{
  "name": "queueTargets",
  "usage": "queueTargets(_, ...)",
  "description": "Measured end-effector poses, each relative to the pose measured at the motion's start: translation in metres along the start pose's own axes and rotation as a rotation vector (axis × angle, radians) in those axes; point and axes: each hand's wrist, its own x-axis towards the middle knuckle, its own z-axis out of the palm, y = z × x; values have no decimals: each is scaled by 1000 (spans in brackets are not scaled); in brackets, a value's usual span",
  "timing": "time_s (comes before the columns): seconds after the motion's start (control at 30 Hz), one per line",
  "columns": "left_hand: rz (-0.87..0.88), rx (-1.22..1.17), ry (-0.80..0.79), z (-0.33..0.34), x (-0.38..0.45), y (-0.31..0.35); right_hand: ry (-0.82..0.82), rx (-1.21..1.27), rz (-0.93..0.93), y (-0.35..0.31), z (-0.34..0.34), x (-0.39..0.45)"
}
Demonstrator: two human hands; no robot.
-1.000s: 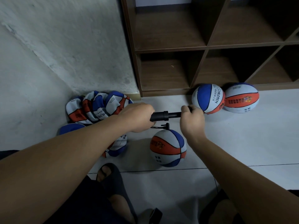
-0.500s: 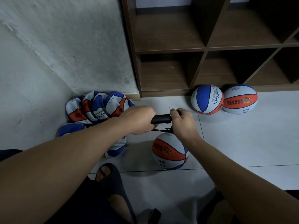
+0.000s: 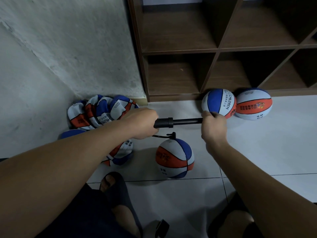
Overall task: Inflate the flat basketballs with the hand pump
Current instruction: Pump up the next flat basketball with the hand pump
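Both hands work the hand pump [image 3: 178,122]: left hand [image 3: 142,123] wraps the barrel, right hand [image 3: 213,125] grips the handle with the rod drawn out. Its hose [image 3: 169,135] feeds the basketball [image 3: 174,158] on the floor [image 3: 257,148] between the arms. Pumping seems midway; next, a push inward.
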Motion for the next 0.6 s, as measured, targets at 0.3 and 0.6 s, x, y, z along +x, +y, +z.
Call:
queueTargets(0.3, 24, 66, -21, 6, -6, 21, -226, -88, -43, 18, 35, -28)
queueTargets(0.6, 39, 25, -9, 4, -5, 21, -249, -160, -119, 12, 41, -31)
